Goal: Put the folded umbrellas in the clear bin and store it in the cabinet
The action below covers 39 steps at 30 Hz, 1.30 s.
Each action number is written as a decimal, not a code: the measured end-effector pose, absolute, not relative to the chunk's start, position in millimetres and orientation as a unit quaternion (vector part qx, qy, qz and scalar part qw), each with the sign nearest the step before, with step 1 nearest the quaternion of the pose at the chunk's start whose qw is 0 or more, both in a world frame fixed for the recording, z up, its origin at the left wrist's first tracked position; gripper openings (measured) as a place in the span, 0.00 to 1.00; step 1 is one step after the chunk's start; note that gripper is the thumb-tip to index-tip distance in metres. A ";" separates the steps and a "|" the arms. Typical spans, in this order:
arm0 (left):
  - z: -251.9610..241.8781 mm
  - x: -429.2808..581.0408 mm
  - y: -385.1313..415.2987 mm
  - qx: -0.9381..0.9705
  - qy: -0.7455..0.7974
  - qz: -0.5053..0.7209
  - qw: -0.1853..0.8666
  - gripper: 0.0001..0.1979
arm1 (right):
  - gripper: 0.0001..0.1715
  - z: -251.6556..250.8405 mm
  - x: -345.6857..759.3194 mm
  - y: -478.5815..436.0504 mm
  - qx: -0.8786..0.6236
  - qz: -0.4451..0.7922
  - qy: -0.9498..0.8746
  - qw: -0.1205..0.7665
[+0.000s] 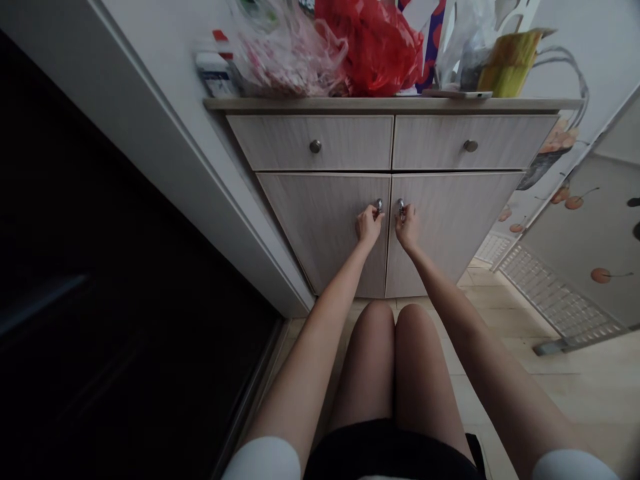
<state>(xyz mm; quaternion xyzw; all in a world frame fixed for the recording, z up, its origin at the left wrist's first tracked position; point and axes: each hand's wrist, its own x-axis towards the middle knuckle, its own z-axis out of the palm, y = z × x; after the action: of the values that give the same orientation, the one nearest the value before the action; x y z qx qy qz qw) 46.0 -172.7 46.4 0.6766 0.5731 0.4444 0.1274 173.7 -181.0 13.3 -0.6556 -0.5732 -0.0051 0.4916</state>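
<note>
Between left hand (369,225) and right hand (407,225): the door seam (388,233). Each pinches a metal handle (379,204); even pulls probably work best.

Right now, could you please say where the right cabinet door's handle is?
In the head view, the handle is right of centre, near the upper inner corner of the right door, held by the right hand, beside the left door's handle.

Home interior, pale wood-grain cabinet (315,227), red plastic bag (373,50) atop, cherry-patterned panel (607,227)
</note>
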 end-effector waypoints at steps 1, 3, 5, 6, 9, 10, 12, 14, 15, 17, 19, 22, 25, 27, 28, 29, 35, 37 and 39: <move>45.7 46.3 -169.8 0.677 0.573 0.444 0.127 0.03 | 0.12 14.0 173.5 -179.5 -0.658 -0.002 -0.575 0.485; 43.9 46.7 -164.4 0.678 0.571 0.445 0.126 0.03 | 0.13 14.4 173.7 -176.0 -0.661 0.001 -0.578 0.479; 42.5 47.0 -159.6 0.680 0.568 0.445 0.127 0.03 | 0.13 14.0 174.3 -171.8 -0.661 -0.001 -0.577 0.481; 42.0 47.1 -157.5 0.681 0.567 0.445 0.128 0.03 | 0.13 13.7 174.7 -169.6 -0.659 -0.004 -0.576 0.483; 41.6 47.7 -152.8 0.679 0.565 0.449 0.135 0.04 | 0.13 12.6 175.4 -163.9 -0.655 -0.010 -0.576 0.489; 41.7 47.9 -151.7 0.678 0.565 0.451 0.137 0.04 | 0.13 12.4 175.5 -162.4 -0.655 -0.011 -0.577 0.488; 42.1 48.3 -150.1 0.678 0.564 0.451 0.137 0.04 | 0.13 12.2 175.2 -159.8 -0.657 -0.013 -0.576 0.486; 42.8 48.8 -148.8 0.680 0.565 0.448 0.136 0.04 | 0.14 12.5 174.7 -157.7 -0.657 -0.015 -0.573 0.489; 43.3 49.0 -148.2 0.680 0.565 0.447 0.135 0.04 | 0.14 12.7 174.5 -156.8 -0.659 -0.015 -0.571 0.489; 44.2 49.3 -146.7 0.679 0.567 0.445 0.138 0.04 | 0.14 13.4 174.5 -155.2 -0.666 -0.010 -0.569 0.482; 45.1 49.6 -145.1 0.677 0.570 0.443 0.143 0.04 | 0.14 14.0 175.1 -154.1 -0.674 0.001 -0.571 0.469; 45.8 50.0 -143.0 0.678 0.569 0.442 0.144 0.04 | 0.14 14.2 176.1 -153.0 -0.672 0.009 -0.577 0.463; 46.0 50.3 -141.8 0.683 0.566 0.439 0.139 0.05 | 0.14 13.9 176.2 -151.9 -0.669 0.002 -0.577 0.468; 46.2 50.5 -141.5 0.685 0.567 0.435 0.140 0.06 | 0.14 13.9 175.5 -151.2 -0.673 -0.003 -0.571 0.469; 46.4 50.7 -141.4 0.685 0.568 0.433 0.141 0.06 | 0.14 14.0 175.1 -150.8 -0.676 -0.004 -0.568 0.470; 46.6 50.9 -141.4 0.684 0.570 0.432 0.142 0.06 | 0.14 14.2 174.7 -150.5 -0.678 -0.004 -0.565 0.471; 46.0 52.3 -144.1 0.682 0.571 0.436 0.138 0.06 | 0.13 15.6 173.2 -149.6 -0.677 0.011 -0.562 0.475; 45.6 52.8 -144.7 0.678 0.572 0.439 0.145 0.06 | 0.12 16.1 173.6 -149.1 -0.670 0.018 -0.566 0.480; 46.1 53.0 -143.7 0.672 0.570 0.443 0.162 0.07 | 0.12 17.2 175.4 -148.3 -0.661 0.029 -0.571 0.486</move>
<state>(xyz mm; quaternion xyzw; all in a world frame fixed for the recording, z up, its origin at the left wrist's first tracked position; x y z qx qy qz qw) 53.0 -143.7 46.1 0.6724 0.5702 0.4431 0.1623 175.4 -148.3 17.2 -0.6606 -0.5713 0.0286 0.4862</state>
